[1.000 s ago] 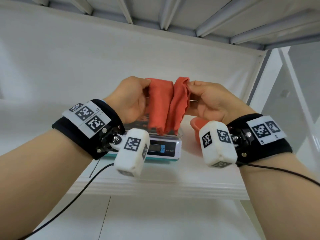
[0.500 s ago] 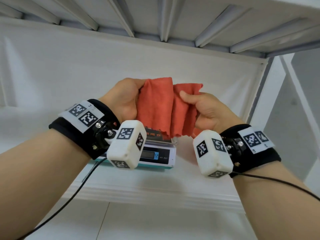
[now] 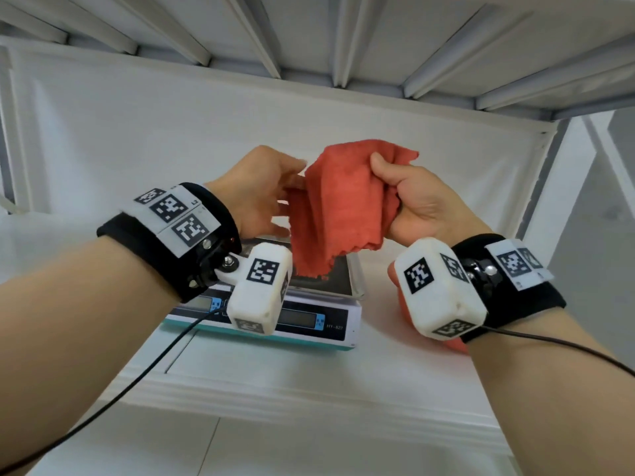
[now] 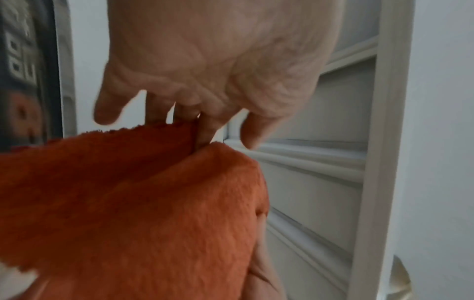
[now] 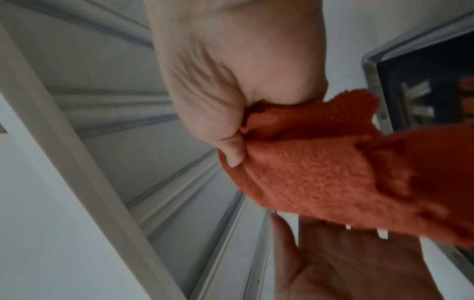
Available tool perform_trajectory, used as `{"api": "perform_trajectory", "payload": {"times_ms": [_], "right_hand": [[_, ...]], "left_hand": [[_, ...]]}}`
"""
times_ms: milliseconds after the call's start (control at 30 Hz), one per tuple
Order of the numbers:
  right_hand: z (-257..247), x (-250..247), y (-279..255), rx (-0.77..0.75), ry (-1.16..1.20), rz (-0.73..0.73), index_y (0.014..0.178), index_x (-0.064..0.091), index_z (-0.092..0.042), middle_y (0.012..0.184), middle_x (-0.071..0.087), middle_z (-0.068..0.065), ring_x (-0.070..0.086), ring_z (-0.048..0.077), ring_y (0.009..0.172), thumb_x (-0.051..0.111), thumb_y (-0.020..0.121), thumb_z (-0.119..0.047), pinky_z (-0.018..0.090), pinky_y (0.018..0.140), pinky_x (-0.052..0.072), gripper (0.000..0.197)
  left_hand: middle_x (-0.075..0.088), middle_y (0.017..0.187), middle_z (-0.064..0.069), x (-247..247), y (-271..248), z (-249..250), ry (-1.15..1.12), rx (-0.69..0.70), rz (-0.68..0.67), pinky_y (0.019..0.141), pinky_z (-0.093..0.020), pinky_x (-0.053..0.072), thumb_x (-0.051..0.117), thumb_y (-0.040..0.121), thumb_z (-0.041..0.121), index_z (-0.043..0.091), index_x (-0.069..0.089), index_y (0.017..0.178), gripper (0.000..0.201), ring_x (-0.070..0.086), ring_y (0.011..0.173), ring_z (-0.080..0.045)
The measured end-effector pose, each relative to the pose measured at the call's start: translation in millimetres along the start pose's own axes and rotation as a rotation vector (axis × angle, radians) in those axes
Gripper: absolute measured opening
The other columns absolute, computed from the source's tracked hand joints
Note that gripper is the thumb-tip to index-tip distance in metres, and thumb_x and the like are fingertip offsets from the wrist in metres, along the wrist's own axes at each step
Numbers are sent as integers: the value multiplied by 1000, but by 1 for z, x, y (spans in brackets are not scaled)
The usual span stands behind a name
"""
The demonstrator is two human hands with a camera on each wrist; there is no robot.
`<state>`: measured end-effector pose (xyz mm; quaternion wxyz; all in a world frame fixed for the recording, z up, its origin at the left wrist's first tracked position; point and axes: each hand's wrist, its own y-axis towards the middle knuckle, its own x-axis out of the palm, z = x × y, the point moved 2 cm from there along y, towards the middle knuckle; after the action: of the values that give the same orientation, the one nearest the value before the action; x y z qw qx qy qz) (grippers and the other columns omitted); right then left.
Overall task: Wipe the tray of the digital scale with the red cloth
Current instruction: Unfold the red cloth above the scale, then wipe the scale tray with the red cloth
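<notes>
The red cloth (image 3: 340, 207) hangs bunched in the air above the digital scale (image 3: 309, 321). My right hand (image 3: 409, 197) grips its upper right part, fingers curled into a fist round the fabric (image 5: 320, 172). My left hand (image 3: 271, 201) is beside the cloth on the left with its fingers spread and straight; the fingertips (image 4: 205, 130) touch the cloth's edge (image 4: 128, 203). From the right wrist the left palm (image 5: 346, 263) shows open below the cloth. The scale's steel tray (image 3: 354, 280) lies under the cloth, partly hidden by it and by the left wrist camera.
The scale stands on a white shelf (image 3: 309, 383) with a white back wall and a ribbed shelf overhead (image 3: 309, 36). An orange-red bowl (image 3: 395, 280) sits right of the scale, mostly hidden behind my right wrist camera. A white upright (image 3: 556, 187) bounds the right side.
My left hand has let go of the cloth and spread its fingers. The cloth, earlier stretched between both hands, now hangs gathered from my right hand alone.
</notes>
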<state>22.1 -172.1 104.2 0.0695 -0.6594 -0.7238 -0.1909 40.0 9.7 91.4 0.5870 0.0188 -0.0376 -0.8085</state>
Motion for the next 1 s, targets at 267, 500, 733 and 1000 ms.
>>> {"api": "perform_trajectory", "payload": {"times_ms": [267, 500, 733, 1000], "right_hand": [[-9, 28, 45, -55, -217, -40, 133, 58, -1, 123, 70, 20, 70, 32, 108, 62, 93, -7, 47, 84, 60, 41], [0, 49, 63, 116, -428, -251, 140, 52, -2, 140, 56, 25, 63, 36, 116, 66, 77, -9, 48, 89, 58, 64], [10, 56, 76, 278, -555, -214, 129, 61, -4, 116, 73, 16, 73, 30, 102, 62, 85, -10, 45, 77, 62, 44], [13, 26, 107, 184, -1026, 268, 123, 56, -2, 94, 71, 15, 72, 24, 71, 65, 93, -11, 28, 50, 59, 32]], "left_hand": [[66, 118, -11, -21, 36, 26, -229, 73, -62, 87, -42, 55, 58, 93, 13, 3, 60, 124, 33, 65, 106, -25], [63, 128, -11, -53, 58, 30, -232, 43, -335, 93, -47, 48, 52, 92, 16, 10, 64, 124, 35, 60, 114, -28], [64, 119, 0, -84, 76, 16, -34, 85, -293, 100, -39, 42, 51, 94, 17, 20, 65, 122, 31, 57, 108, -19], [66, 123, -2, -132, 83, 9, 56, -117, -81, 104, -36, 37, 62, 87, 22, 20, 77, 102, 21, 54, 109, -17]]}}
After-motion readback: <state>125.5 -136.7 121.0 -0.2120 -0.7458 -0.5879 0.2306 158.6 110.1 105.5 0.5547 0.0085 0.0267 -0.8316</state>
